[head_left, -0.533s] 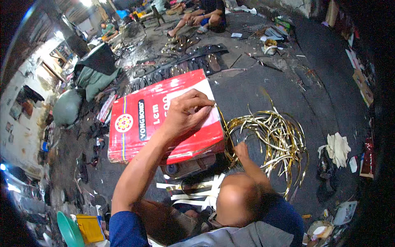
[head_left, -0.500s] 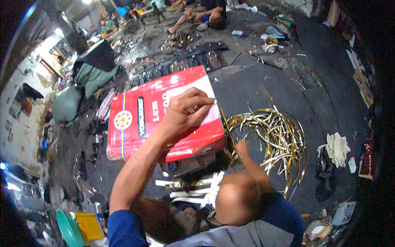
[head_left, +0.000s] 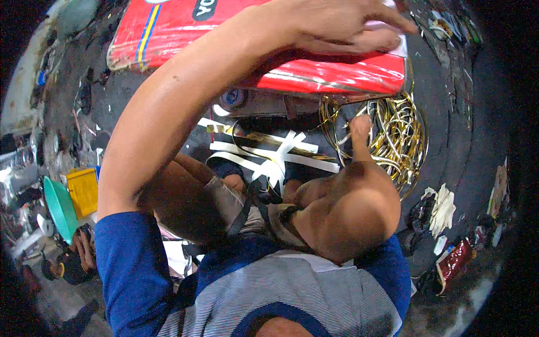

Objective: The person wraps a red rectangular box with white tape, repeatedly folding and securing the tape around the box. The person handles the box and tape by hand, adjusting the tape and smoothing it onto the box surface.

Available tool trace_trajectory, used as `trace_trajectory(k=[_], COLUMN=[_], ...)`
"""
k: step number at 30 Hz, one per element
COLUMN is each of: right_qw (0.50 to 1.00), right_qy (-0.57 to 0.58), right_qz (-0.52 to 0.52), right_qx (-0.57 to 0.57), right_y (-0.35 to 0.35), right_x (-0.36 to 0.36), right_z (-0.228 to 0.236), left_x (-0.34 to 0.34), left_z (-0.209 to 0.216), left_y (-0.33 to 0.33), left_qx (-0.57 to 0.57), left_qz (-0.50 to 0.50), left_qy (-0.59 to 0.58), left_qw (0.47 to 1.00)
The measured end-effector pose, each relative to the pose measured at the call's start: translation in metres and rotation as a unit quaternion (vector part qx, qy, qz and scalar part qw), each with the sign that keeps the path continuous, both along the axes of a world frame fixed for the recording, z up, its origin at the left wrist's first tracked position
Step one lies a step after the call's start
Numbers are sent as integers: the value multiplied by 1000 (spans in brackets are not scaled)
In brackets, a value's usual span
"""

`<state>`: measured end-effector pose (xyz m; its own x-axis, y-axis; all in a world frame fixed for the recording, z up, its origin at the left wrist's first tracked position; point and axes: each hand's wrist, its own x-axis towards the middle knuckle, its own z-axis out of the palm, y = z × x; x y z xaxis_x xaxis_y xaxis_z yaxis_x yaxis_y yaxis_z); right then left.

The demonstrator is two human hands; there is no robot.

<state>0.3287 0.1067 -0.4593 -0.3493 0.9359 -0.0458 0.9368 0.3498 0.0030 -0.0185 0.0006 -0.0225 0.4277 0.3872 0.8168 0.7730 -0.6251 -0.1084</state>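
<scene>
A red cardboard box (head_left: 337, 76) fills the top of the view, raised off the floor. My left hand (head_left: 337, 25) lies over its right part, index finger stretched past the edge and thumb apart from it. Below the box's right corner, my right hand (head_left: 361, 124) is closed at the inner side of a loose coil of shiny gold strips (head_left: 401, 140). It seems to grip a gold strip, though its fingers are small and partly hidden. White strips (head_left: 272, 163) lie crossed on the floor between my feet.
A green basin (head_left: 60, 210) and a yellow container (head_left: 82, 192) stand at the left. Crumpled pale cloth (head_left: 442, 210) and a dark red packet (head_left: 455, 264) lie at the right. Scraps and clutter cover the floor on both sides.
The view has tipped down toward my body, so the box sits higher in it. My left fingers, pinched together at the box's right edge before, are now apart. My right hand stays by the coil.
</scene>
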Motion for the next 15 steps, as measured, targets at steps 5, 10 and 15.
trace_trajectory(k=[5, 10, 15], right_qw=[995, 971, 925], right_qy=[94, 183, 187], right_qz=[-33, 126, 254], right_qx=[7, -91, -214], right_y=[-43, -111, -176], right_x=[14, -42, -88], right_z=[55, 70, 51], left_x=[1, 3, 8], left_z=[2, 11, 21], left_y=[-10, -9, -14], left_qx=[-107, -121, -81], left_qz=[4, -27, -33], left_qy=[-56, -47, -42], left_qw=[993, 991, 995])
